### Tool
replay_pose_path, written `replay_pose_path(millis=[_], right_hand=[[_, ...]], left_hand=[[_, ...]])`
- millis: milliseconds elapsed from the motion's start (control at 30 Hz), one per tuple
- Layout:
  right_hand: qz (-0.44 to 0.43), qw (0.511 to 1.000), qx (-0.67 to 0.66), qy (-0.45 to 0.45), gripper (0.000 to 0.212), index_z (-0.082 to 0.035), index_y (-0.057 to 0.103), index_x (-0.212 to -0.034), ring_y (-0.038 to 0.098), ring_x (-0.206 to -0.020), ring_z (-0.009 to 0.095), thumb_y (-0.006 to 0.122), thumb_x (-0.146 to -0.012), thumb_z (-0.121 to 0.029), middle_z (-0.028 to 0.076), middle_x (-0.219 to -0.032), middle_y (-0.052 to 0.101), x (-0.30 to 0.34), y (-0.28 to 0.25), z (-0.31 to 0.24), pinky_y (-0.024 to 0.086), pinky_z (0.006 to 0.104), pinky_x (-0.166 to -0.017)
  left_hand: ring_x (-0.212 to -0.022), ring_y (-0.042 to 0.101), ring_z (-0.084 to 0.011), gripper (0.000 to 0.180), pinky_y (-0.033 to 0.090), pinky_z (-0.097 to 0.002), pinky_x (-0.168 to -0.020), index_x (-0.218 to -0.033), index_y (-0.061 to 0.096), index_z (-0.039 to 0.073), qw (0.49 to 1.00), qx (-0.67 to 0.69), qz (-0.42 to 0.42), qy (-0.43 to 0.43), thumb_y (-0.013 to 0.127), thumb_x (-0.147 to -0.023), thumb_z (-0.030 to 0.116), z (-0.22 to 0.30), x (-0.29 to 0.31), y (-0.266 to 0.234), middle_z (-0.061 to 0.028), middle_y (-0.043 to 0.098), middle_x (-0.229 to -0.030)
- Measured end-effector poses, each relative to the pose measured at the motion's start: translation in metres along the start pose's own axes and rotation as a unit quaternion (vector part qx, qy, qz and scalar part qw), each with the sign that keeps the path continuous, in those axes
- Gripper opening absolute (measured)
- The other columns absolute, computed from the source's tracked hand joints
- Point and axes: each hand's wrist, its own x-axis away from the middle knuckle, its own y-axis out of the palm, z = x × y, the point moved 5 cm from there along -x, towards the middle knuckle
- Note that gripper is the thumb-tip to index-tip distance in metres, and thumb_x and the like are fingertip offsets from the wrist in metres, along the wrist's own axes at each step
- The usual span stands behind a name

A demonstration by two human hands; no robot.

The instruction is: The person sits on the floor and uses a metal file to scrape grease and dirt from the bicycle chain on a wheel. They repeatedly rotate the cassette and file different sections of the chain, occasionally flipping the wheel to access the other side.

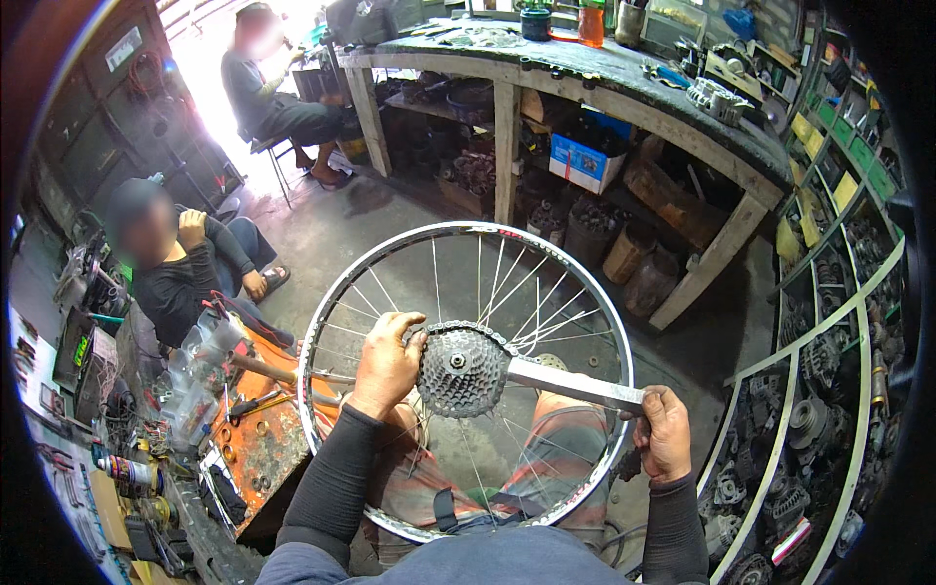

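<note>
Head view: left hand (388,363) clamps chain (492,332), right hand (665,431) bar (575,381); shelves (819,325) hold metal parts (807,421)

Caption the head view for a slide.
Left hand at the sprocket cassette of a spoked wheel, right hand gripping the end of a metal bar.

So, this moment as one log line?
left hand: at sprockets; right hand: holding metal bar; chain: along sprockets' top; sprockets: on wheel
</note>
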Motion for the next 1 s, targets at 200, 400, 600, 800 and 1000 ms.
replay_pose_path(millis=[200,400,600,800,1000], right_hand=[[-0.004,1.0,0.009,-0.002,0.041,-0.006,0.067,-0.12,0.052,-0.052,0.006,0.078,-0.112,-0.044,0.011,-0.089,0.08,0.004,-0.008,0.01,0.043,0.0245,-0.048],[0.005,1.0,-0.001,-0.008,0.038,-0.007,0.067,-0.12,0.053,-0.052,0.006,0.078,-0.112,-0.043,0.009,-0.089,0.08,0.008,-0.008,0.011,0.043,0.0238,-0.048],[0.023,1.0,-0.014,-0.002,0.042,-0.003,0.068,-0.121,0.055,-0.055,0.006,0.083,-0.11,-0.04,0.008,-0.088,0.079,0.016,-0.016,0.009,0.043,0.0239,-0.049],[0.013,1.0,-0.015,0.004,0.038,-0.004,0.069,-0.121,0.056,-0.057,0.006,0.083,-0.11,-0.037,0.005,-0.09,0.079,0.013,-0.012,0.013,0.044,0.0236,-0.051],[0.015,1.0,-0.008,0.004,0.033,-0.008,0.07,-0.119,0.054,-0.053,0.006,0.079,-0.113,-0.039,0.006,-0.091,0.079,0.014,-0.017,0.019,0.044,0.0237,-0.048]], left_hand=[[-0.109,0.079,-0.039,0.023,0.061,-0.0468,-0.099,-0.109,0.086,0.002,0.994,-0.053,-0.084,-0.045,0.087,-0.098,0.022,-0.011,-0.014,0.002,-0.0201,0.082,-0.112],[-0.109,0.081,-0.0401,0.024,0.062,-0.0471,-0.098,-0.115,0.085,0.001,0.997,-0.04,-0.053,-0.04,0.085,-0.1,0.02,-0.011,-0.015,0.017,-0.0209,0.084,-0.113],[-0.116,0.079,-0.0384,0.029,0.063,-0.0454,-0.101,-0.126,0.082,0.0,0.994,0.009,-0.107,-0.003,0.083,-0.099,0.012,0.001,-0.004,0.008,-0.0219,0.082,-0.127],[-0.109,0.081,-0.0316,0.041,0.064,-0.0412,-0.098,-0.144,0.072,0.002,0.996,0.081,-0.019,-0.024,0.074,-0.103,0.001,-0.001,0.033,-0.006,-0.0185,0.078,-0.127],[-0.106,0.077,-0.0359,0.03,0.061,-0.0447,-0.094,-0.133,0.077,0.003,0.989,0.091,-0.05,-0.101,0.079,-0.103,0.01,-0.023,0.039,-0.001,-0.0183,0.082,-0.113]])
